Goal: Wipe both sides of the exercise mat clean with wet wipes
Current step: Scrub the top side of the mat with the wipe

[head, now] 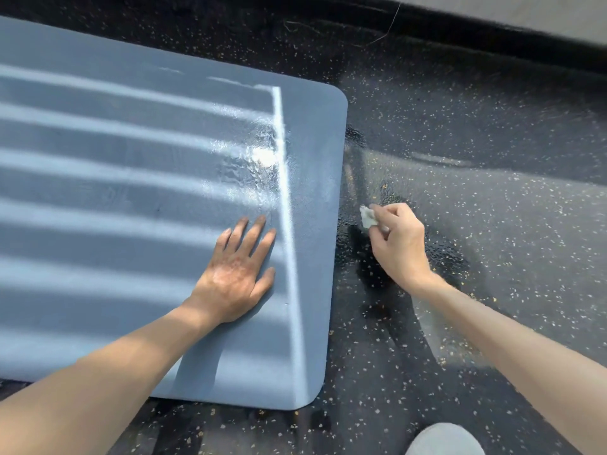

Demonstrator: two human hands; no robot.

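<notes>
A blue-grey exercise mat (131,192) lies flat on a dark speckled floor, its right end with rounded corners in view. A wet, shiny patch glistens on the mat near its right end. My left hand (239,274) presses flat on the mat, fingers straight and spread. My right hand (397,244) is off the mat, just right of its edge and above the floor. It pinches a small crumpled white wet wipe (368,217) between thumb and fingers.
The dark speckled floor (492,224) looks wet and glossy beside the mat's right edge. A pale wall base (525,18) runs along the top right. A grey shoe tip (443,440) shows at the bottom right. Stripes of light fall across the mat.
</notes>
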